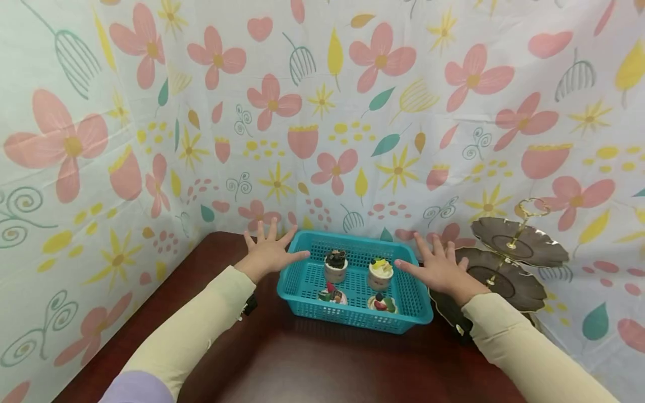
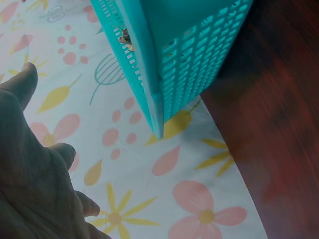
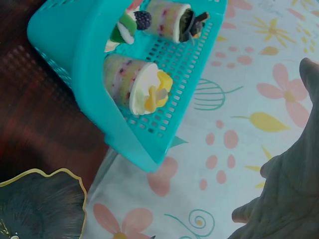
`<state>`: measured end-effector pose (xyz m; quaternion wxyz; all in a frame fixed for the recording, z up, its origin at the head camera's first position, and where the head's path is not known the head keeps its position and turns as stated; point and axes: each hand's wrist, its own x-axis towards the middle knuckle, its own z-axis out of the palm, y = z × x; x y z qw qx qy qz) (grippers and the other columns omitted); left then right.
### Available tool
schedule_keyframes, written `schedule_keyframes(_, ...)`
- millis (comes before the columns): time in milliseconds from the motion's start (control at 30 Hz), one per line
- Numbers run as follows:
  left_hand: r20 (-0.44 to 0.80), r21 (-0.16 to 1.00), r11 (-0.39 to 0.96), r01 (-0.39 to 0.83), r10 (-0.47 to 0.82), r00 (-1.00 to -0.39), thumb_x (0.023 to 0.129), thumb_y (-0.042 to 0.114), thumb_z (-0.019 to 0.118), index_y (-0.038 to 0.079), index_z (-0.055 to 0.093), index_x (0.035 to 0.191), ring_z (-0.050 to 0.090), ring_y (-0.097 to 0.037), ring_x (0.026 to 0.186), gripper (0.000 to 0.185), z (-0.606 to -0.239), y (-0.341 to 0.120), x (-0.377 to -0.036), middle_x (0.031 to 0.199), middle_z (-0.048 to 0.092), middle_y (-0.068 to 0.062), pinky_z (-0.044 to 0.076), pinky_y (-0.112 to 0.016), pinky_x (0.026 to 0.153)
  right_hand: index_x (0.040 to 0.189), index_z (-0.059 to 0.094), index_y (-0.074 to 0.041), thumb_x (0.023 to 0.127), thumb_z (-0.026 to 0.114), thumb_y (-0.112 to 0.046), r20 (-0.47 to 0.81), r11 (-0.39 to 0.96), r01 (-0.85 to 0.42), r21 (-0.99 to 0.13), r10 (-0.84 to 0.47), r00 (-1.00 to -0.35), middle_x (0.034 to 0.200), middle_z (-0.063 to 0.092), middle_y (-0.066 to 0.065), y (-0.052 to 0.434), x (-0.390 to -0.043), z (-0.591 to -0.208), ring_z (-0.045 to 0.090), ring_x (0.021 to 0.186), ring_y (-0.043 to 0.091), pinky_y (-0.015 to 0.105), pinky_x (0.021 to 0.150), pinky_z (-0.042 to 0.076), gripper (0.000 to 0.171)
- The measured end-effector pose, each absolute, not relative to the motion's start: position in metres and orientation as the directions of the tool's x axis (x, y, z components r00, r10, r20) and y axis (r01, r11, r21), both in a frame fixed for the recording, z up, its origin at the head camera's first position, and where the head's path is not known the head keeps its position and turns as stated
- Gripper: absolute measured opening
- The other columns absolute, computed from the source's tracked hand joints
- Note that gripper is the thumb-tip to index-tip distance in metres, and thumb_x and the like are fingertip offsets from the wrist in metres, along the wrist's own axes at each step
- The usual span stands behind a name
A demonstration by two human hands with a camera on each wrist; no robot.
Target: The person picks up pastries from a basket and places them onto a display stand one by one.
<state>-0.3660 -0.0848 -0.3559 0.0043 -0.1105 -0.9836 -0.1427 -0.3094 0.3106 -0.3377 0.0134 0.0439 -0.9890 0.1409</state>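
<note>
A teal plastic basket (image 1: 410, 291) sits on the dark wood table and holds several small dessert cups, among them a dark-topped one (image 1: 335, 265) and a yellow-topped one (image 1: 380, 272). My left hand (image 1: 267, 250) hovers with fingers spread just left of the basket's far corner, holding nothing. My right hand (image 1: 439, 265) is spread the same way at the basket's right rim, empty. The left wrist view shows the basket's corner (image 2: 164, 74) beside my palm (image 2: 30, 184). The right wrist view shows the yellow-topped cup (image 3: 137, 87) inside the basket (image 3: 75, 45) and my hand (image 3: 289, 189).
A two-tier dark serving stand (image 1: 509, 260) with gold trim stands right of the basket, under my right wrist. A floral cloth backdrop (image 1: 322, 112) walls the table on the left, back and right. The brown tabletop (image 1: 322, 358) extends toward me.
</note>
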Motion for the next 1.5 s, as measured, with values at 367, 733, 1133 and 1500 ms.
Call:
schedule_keyframes(367,0.078,0.239,0.934,0.267,0.255,-0.964,0.085,0.088,0.037,0.043,0.010,0.160,-0.018,-0.046,0.150,0.091,-0.346,-0.074,-0.356,0.169,-0.006,-0.016,-0.014,-0.073,0.110,0.163,-0.001,-0.014,0.089,0.042,-0.082,0.054,0.952,-0.082,-0.295,-0.069,-0.996,0.162,-0.009,0.034,0.304,-0.298,-0.328,-0.017,0.143,0.062,0.084,0.100,-0.008,0.110)
schedule_keyframes(733,0.303,0.223,0.864,0.451,0.378,-0.875,0.088,0.073,0.058,0.032,0.047,0.152,0.044,-0.039,0.128,0.077,-0.375,-0.055,-0.319,0.150,0.044,-0.016,0.035,-0.056,0.109,0.162,-0.004,-0.012,0.090,0.045,-0.080,0.084,0.945,-0.093,-0.313,-0.070,-0.994,0.162,-0.008,0.034,0.302,-0.298,-0.335,-0.014,0.144,0.061,0.082,0.103,-0.004,0.111)
schedule_keyframes(1133,0.349,0.222,0.830,0.512,0.423,-0.836,0.091,0.066,0.061,0.021,0.065,0.130,0.046,-0.025,0.097,0.060,-0.423,-0.044,-0.282,0.113,0.057,-0.010,0.046,-0.046,0.085,0.162,0.001,-0.005,0.089,0.049,-0.078,0.131,0.923,-0.092,-0.374,-0.046,-0.990,0.163,0.002,0.032,0.283,-0.315,-0.340,-0.004,0.147,0.058,0.080,0.107,0.002,0.114)
schedule_keyframes(1500,0.503,0.186,0.807,0.560,0.411,-0.760,0.094,0.054,0.066,0.023,0.065,0.102,0.034,-0.023,0.091,0.032,-0.453,-0.036,-0.287,0.096,0.043,-0.001,0.031,-0.044,0.083,0.159,-0.016,-0.009,0.095,0.059,-0.061,-0.004,0.703,-0.018,-0.711,-0.031,-1.000,0.165,-0.005,0.028,0.273,-0.359,-0.348,0.003,0.151,0.050,0.068,0.115,0.017,0.112)
